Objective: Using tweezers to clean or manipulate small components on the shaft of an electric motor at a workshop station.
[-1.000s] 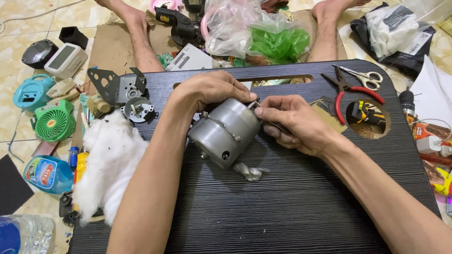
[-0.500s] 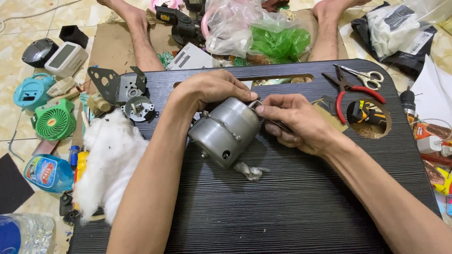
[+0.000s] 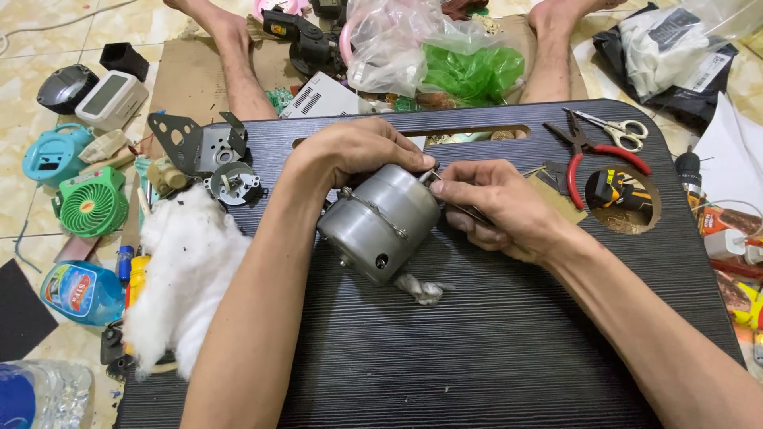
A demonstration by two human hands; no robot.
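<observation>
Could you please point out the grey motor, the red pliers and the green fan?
motor (image 3: pixel 381 226): head view, on its grey cylindrical side.
pliers (image 3: pixel 608 151): head view, on the red handle.
fan (image 3: pixel 94 205): head view, on the round green grille.

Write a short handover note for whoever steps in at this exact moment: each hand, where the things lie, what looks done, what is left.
Left hand: gripping the top of the grey motor, tilted on the black board.
Right hand: pinching a thin metal tool at the motor's upper edge.
Nearby: cotton scrap under the motor, cotton wad at the board's left edge, metal bracket, pliers and scissors at the top right.
Done: motor is out and in hand.
Left: casing looks closed; work at the edge is unfinished.
</observation>
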